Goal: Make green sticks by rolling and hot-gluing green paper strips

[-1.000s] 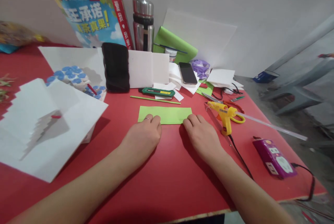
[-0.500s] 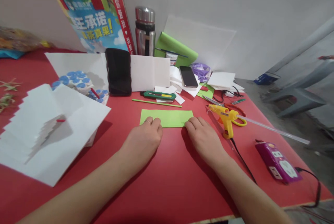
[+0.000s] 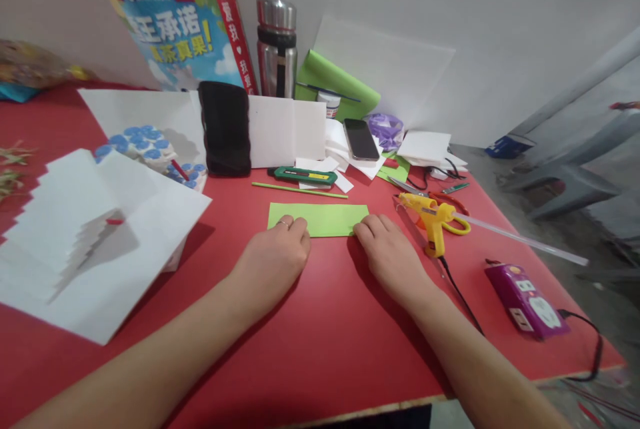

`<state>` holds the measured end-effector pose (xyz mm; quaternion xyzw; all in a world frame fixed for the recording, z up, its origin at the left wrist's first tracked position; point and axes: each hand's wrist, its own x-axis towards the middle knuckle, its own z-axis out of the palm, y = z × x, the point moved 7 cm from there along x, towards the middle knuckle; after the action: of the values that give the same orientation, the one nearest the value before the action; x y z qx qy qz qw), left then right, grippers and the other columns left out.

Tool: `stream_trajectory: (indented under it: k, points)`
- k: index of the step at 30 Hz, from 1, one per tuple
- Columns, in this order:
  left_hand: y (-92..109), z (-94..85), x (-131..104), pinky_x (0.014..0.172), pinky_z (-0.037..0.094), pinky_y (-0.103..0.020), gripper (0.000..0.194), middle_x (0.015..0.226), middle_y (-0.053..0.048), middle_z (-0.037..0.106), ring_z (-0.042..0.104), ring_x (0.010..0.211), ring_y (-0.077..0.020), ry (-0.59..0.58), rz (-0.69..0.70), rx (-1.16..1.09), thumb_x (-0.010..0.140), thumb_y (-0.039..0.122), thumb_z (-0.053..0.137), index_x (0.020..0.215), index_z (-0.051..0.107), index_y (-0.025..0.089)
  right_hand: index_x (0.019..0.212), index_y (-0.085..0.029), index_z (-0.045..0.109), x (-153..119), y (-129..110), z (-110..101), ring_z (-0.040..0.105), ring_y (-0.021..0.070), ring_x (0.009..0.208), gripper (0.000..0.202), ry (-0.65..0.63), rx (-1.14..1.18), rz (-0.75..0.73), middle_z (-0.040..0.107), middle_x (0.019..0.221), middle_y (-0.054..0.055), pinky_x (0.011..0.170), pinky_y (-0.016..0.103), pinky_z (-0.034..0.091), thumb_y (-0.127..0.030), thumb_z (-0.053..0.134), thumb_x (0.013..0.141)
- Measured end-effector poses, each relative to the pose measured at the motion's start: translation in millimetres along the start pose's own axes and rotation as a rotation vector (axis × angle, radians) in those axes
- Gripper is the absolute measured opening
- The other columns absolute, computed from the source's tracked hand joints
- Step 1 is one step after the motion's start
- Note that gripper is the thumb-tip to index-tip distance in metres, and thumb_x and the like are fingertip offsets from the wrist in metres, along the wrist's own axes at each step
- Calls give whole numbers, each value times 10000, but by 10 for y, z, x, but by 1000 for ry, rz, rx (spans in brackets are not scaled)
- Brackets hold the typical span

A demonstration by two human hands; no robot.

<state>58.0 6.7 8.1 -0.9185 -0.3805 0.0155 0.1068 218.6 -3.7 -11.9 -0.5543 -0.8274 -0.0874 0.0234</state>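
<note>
A green strip of paper (image 3: 333, 220) lies flat on the red table, its long side running left to right. My left hand (image 3: 277, 250) grips its left front corner with curled fingers; a ring shows on one finger. At the right front corner, my right hand (image 3: 387, 249) has its fingers closed on the same strip. Both thumbs are hidden beneath the hands. Just beyond the paper lie a thin green strip (image 3: 300, 190) and a green utility knife (image 3: 305, 176). To the right of my right hand rests a yellow glue gun (image 3: 431, 215) with a clear glue stick in it.
White stepped paper pieces (image 3: 100, 242) occupy the left side. A black phone (image 3: 224, 129) stands upright before white card. Scissors (image 3: 457, 222) lie behind the glue gun, and a purple power box (image 3: 527, 302) sits near the right edge. A steel flask (image 3: 277, 49) stands at the back.
The view has tipped slightly, so everything sits a little higher in the picture. Both hands keep the same place on the green paper.
</note>
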Motion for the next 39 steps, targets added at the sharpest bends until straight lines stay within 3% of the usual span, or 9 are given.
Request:
stream_trajectory:
  k: [6, 16, 26, 33, 39]
  points:
    - [-40, -21, -4, 551, 461, -303, 284, 874, -119, 659, 652, 861, -260, 44, -30, -20, 884, -68, 475, 904, 688, 119, 1045, -145, 663, -16, 15, 9, 522, 275, 935, 274, 23, -7, 2, 646, 1050, 128, 779, 365, 394, 36, 499, 923]
    - [-84, -27, 14, 607, 517, -359, 304, 915, -143, 687, 676, 865, -301, -28, -56, -64, 890, -58, 435, 897, 679, 123, 998, -161, 668, 11, 5, -12, 514, 260, 886, 171, 27, -1, -11, 641, 976, 102, 752, 362, 380, -62, 528, 986]
    - [-153, 29, 17, 525, 406, -341, 253, 926, -127, 672, 659, 857, -301, 4, -79, -81, 945, 29, 457, 896, 673, 152, 1030, -153, 660, 41, 38, 61, 501, 271, 910, 171, 57, 17, 5, 630, 1017, 118, 761, 373, 376, -103, 497, 1024]
    - [-132, -19, 40, 554, 422, -335, 279, 936, -137, 685, 652, 865, -293, -65, -73, -67, 904, -22, 470, 903, 700, 138, 1013, -155, 660, 42, 55, 66, 502, 265, 908, 184, 93, 40, -7, 625, 997, 108, 754, 370, 369, -139, 480, 1048]
    - [-126, -3, 38, 581, 426, -340, 298, 905, -137, 678, 648, 845, -294, -23, -32, -59, 889, -39, 455, 884, 696, 136, 998, -146, 661, 46, 54, 70, 505, 265, 898, 183, 116, 37, -12, 622, 981, 112, 751, 370, 372, -123, 484, 1037]
